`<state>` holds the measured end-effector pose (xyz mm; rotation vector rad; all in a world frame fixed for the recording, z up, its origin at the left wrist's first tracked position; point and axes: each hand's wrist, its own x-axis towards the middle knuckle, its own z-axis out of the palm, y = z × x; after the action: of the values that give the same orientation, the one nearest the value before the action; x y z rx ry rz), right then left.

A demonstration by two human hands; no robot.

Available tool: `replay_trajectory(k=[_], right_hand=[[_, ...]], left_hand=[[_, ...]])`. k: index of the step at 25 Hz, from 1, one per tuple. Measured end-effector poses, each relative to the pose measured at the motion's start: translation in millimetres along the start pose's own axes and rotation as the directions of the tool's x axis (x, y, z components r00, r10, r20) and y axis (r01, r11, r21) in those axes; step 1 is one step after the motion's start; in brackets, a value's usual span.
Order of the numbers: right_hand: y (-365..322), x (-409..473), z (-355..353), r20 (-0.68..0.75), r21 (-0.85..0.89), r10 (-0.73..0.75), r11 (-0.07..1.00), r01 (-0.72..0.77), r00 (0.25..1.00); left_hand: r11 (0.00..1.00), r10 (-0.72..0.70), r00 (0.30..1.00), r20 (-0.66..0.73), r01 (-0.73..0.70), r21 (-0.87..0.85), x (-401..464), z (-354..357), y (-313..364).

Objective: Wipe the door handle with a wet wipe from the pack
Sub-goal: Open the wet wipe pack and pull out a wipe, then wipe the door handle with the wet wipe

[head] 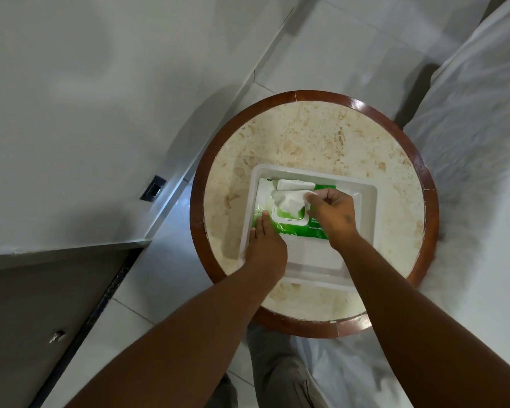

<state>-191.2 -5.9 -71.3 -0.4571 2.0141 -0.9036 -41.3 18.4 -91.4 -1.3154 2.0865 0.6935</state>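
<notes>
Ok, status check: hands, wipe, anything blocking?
Left hand flat on green wipe pack, pinning it in white tray. Right hand pinching wet wipe at open flip lid. Wipe partly out. Nothing blocking.

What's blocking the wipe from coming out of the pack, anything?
Nothing visible. The pack's flip lid is open and folded back, and the wipe already sticks up through the opening, pinched by the right hand. The left hand presses the pack's near-left corner, clear of the opening.

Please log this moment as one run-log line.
stage: pulling wipe | left hand: steadying pack | right hand: pinching wipe | lid: open
</notes>
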Motion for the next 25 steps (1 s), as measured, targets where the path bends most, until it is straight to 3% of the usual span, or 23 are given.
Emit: replay_trajectory(k=[2,3,4,5,6,8,9,10,13,16,19,22,24,25], right_hand=[[-7.6,-12.8,-6.2,0.016,0.059,0.026,0.998,-0.026,1.000],[-13.8,-21.9,-10.3,0.048,0.111,0.024,0.993,-0.030,0.999],[-22.2,-33.5,-14.5,0.097,0.164,0.014,0.986,-0.030,0.995],[-33.4,-47.1,-17.4,0.156,0.197,-0.012,0.980,-0.019,0.988],[-45.3,-60.4,-18.0,0.217,0.206,-0.048,0.979,0.002,0.975],[-74.6,-94.8,-11.0,0.338,0.198,-0.123,0.978,0.058,0.933],[-91.6,-116.9,-4.5,0.395,0.205,-0.169,0.974,0.092,0.903],[-109.7,-139.9,2.9,0.437,0.230,-0.218,0.965,0.126,0.873],[-161.7,-218.1,27.9,0.565,0.396,-0.327,0.913,0.098,0.757],[-201.5,-297.5,66.3,0.799,0.381,-0.314,0.924,-0.027,0.512],[-238.3,-382.4,116.6,0.912,0.212,-0.270,0.954,0.210,0.307],[-256.1,-444.6,155.4,0.976,0.096,-0.149,0.947,0.308,0.155],[-258.9,-474.0,176.2,0.990,0.044,-0.098,0.893,0.447,0.098],[-260.6,-488.8,186.9,0.985,0.045,-0.122,0.857,0.513,0.118]], left_hand=[[0.987,0.034,0.999,0.010,-0.032,-0.158,-5.9,-17.4,-6.0],[0.945,0.053,0.999,-0.010,-0.053,-0.324,-10.8,-29.1,-11.6],[0.841,0.055,0.998,-0.034,-0.065,-0.537,-19.9,-42.0,-19.2],[0.649,0.046,0.998,-0.046,-0.065,-0.758,-33.2,-57.0,-29.7],[0.360,0.045,0.998,-0.037,-0.051,-0.931,-49.6,-71.4,-42.2],[-0.225,0.108,0.994,-0.011,0.013,-0.974,-90.2,-95.9,-70.7],[-0.382,0.097,0.995,-0.038,0.002,-0.924,-114.4,-106.9,-87.5],[-0.437,0.040,0.997,-0.073,-0.048,-0.898,-140.1,-117.7,-105.1],[-0.372,-0.171,0.968,-0.183,-0.236,-0.898,-229.9,-145.4,-155.7],[-0.255,-0.263,0.919,-0.294,-0.360,-0.897,-323.1,-160.1,-200.8],[-0.177,-0.365,0.829,-0.424,-0.508,-0.843,-419.1,-158.4,-247.4],[-0.072,-0.522,0.724,-0.451,-0.565,-0.822,-494.1,-144.2,-285.9],[-0.005,-0.601,0.663,-0.446,-0.561,-0.828,-529.2,-131.0,-307.1],[0.023,-0.637,0.631,-0.442,-0.558,-0.829,-544.3,-125.9,-317.4]])
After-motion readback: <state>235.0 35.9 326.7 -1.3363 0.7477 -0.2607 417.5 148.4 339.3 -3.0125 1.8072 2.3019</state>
